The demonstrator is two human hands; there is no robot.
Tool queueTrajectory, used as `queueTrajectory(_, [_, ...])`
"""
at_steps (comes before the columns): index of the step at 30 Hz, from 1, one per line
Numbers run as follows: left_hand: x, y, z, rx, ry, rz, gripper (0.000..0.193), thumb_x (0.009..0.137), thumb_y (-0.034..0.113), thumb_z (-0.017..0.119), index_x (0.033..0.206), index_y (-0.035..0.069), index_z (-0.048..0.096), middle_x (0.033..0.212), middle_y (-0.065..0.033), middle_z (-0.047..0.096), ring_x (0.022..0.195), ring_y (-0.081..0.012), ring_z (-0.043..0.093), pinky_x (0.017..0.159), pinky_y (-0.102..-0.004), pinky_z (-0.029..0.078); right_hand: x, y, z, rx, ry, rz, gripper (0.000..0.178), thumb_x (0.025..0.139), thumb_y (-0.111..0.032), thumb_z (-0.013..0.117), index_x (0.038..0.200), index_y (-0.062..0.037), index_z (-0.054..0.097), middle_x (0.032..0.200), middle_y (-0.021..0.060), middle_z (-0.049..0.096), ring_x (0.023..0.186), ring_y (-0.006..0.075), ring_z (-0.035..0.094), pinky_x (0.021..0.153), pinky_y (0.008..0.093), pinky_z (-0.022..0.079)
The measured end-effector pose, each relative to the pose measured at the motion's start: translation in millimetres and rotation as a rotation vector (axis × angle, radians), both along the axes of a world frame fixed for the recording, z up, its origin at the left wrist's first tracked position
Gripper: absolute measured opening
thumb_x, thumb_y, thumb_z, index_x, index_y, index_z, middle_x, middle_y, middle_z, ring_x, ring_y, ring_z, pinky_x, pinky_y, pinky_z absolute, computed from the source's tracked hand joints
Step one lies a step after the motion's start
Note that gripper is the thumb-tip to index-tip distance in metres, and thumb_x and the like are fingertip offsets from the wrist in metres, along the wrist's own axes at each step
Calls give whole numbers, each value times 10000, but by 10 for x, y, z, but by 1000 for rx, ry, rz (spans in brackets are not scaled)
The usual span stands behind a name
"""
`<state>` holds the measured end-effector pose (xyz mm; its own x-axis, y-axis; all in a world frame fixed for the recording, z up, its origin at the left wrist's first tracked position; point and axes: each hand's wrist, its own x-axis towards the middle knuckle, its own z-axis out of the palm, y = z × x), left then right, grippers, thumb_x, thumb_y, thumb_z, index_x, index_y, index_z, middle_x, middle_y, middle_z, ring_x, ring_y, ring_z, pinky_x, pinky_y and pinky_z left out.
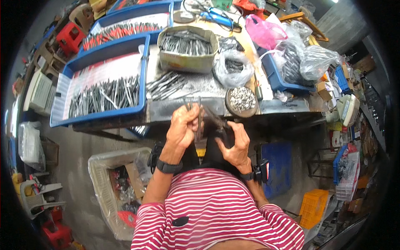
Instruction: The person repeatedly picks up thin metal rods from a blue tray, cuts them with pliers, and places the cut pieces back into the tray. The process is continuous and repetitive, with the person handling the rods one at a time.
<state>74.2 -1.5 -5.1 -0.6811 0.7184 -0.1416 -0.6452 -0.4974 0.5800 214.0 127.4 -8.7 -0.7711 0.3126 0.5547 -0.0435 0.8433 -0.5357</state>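
Note:
My left hand [182,126] is closed, its thumb and fingers pinching a thin, dark metal strip [199,121] held upright just off the bench's front edge. To its right, my right hand [238,145] curls around a dark, elongated thing [216,120] that is smeared by motion, so its kind is unclear. Its far end comes close to the strip. On the bench beyond my hands, a loose pile of similar thin metal pieces [166,85] lies to the left. A round dish of small shiny metal parts [241,101] sits at the edge beyond my right hand.
A blue tray [146,71] of dark metal pieces stands at left, another behind it. An open box [187,62] full of strips and a plastic bag [234,68] sit mid-bench. A blue bin [287,86] stands right. On the floor are a lined crate [100,187] and an orange crate [313,208].

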Motion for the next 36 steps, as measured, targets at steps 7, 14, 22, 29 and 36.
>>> queueTrajectory(7, [-24,-7,-53,134,-90,-71,137,913,109,556,914,-28,561,775,-62,552,572,-64,384,502,-196,308,-12,3,-56,64,-2,-1,555,628,-75,770,1113,17,518,928,184,559,814,348,563,725,385,467])
queueTrajectory(14, [-8,-6,-117,143,-129,-28,101,900,87,563,918,-13,566,784,-58,562,573,-74,393,509,-200,314,-15,9,-63,107,4,3,549,631,-68,768,1116,14,523,922,179,568,807,346,570,724,387,472])
queueTrajectory(22, [1,-4,-138,133,-59,-34,89,894,89,571,903,0,564,730,-20,515,567,-75,381,504,-202,308,-15,33,-113,127,-5,-1,522,636,-55,753,1104,7,528,894,169,564,781,334,570,709,385,471])
queueTrajectory(29, [175,127,-78,31,63,224,98,882,101,614,908,30,551,717,2,519,548,-72,404,496,-202,320,22,-30,-108,-146,-91,63,478,660,-81,753,1071,22,532,863,157,552,724,306,557,666,347,458])
queueTrajectory(36, [179,230,-29,-515,1241,821,124,824,-16,585,917,-7,504,796,-123,540,668,-253,554,604,-332,463,122,-15,87,-826,-372,208,368,709,-187,744,984,11,601,696,-11,520,633,77,455,576,231,391])
